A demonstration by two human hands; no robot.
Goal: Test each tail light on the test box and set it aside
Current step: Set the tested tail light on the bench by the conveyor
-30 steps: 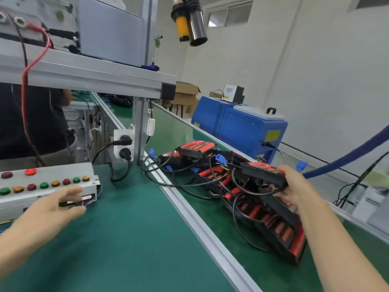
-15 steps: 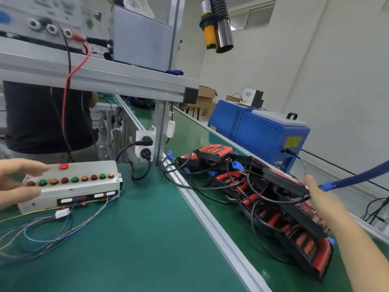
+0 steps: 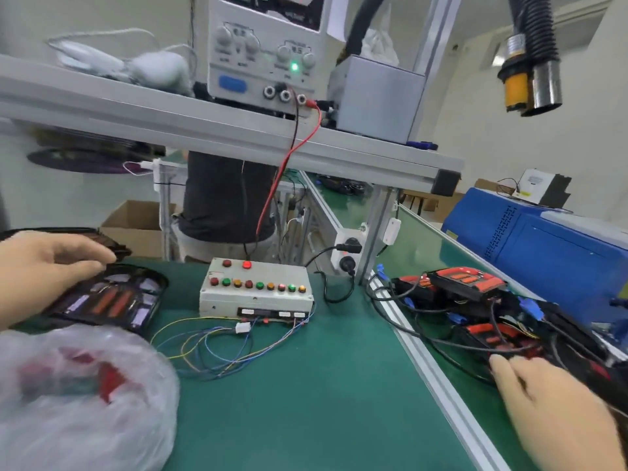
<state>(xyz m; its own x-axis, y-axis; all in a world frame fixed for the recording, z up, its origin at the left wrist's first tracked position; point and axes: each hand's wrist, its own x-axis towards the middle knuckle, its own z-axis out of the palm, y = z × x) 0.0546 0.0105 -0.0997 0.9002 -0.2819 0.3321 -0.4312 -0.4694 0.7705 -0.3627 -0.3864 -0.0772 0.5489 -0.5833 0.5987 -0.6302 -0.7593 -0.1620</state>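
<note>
While the test box (image 3: pixel 255 291) sits mid-frame on the green bench (image 3: pixel 306 402) with its loose wires (image 3: pixel 217 345) and white plug (image 3: pixel 242 328) lying free in front, no tail light is connected to it. Judged: between units.

Left hand (image 3: pixel 44 270), left edge of frame: fingers loosely curved, resting on top of a dark tail light (image 3: pixel 108 300) that lies flat, lens up, left of the box. Whether it actually grips, cannot tell. Likely the set-aside spot, kept clear of the wires.

Right hand (image 3: pixel 557 409), lower right: fingers extended and relaxed, tips at the near edge of the pile of tail lights (image 3: pixel 482 311) on the conveyor belt (image 3: pixel 424 253); nothing grasped. Pile is tangled with black cables, so lifting one may drag its neighbours.

Blurred plastic bag (image 3: pixel 74 396) lower left. Power supply (image 3: pixel 268 49) on the shelf, upper centre, green lamp lit, its red lead dropping behind the box.
</note>
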